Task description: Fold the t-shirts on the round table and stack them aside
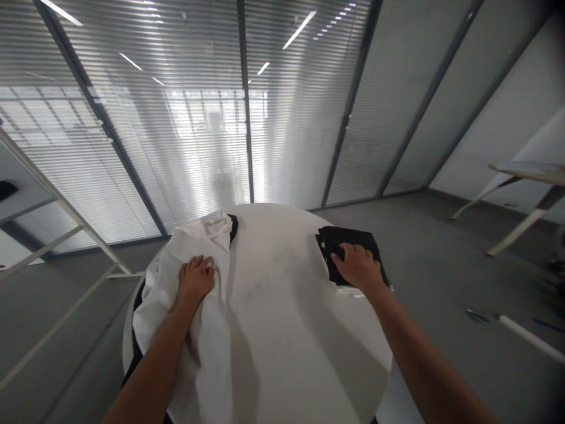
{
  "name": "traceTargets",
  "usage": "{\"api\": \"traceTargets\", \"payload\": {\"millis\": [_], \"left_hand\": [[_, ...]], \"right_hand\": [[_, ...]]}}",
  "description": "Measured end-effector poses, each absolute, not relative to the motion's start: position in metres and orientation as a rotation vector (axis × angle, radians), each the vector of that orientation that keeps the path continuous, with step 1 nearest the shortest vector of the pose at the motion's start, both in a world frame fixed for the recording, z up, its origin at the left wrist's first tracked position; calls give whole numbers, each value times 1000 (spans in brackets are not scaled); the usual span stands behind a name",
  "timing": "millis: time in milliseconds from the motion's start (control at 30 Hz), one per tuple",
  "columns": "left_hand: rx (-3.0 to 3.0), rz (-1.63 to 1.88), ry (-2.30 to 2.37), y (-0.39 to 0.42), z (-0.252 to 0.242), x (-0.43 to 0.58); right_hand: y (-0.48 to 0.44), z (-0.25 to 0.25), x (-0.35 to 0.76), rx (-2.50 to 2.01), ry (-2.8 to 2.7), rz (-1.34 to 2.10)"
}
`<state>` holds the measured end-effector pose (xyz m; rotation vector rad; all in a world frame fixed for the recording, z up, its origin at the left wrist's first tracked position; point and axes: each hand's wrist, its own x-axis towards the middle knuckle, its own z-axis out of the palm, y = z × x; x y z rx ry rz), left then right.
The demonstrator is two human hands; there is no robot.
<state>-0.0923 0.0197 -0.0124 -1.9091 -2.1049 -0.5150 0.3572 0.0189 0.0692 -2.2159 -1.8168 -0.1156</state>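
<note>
A white cloth garment (212,330), loosely heaped, covers the left side of the round white table (273,330) and hangs past its near edge. On top of it rests my left hand (196,278), fingers bent slightly and spread, not gripping. Something black (233,227) pokes out at the garment's far end. At the table's right edge lies a flat black stack (351,235), like folded fabric, with white layers (348,289) showing underneath. My right hand (358,266) lies on this stack, thumb apart from the fingers.
A white metal frame (95,238) stands at the left of the table. Behind are glass panels with blinds (291,129). Another table (534,172) is at the right. On the grey floor (424,253) lie a white bar (532,337) and a small dark object (478,317).
</note>
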Motion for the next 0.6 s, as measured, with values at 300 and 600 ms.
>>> {"api": "traceTargets", "payload": {"millis": [300, 600], "left_hand": [[-1908, -556, -2111, 19, -13, -94], [-1901, -603, -2119, 20, -15, -94]], "right_hand": [[14, 45, 361, -2239, -1912, -292], [39, 91, 383, -1734, -1751, 254]]}}
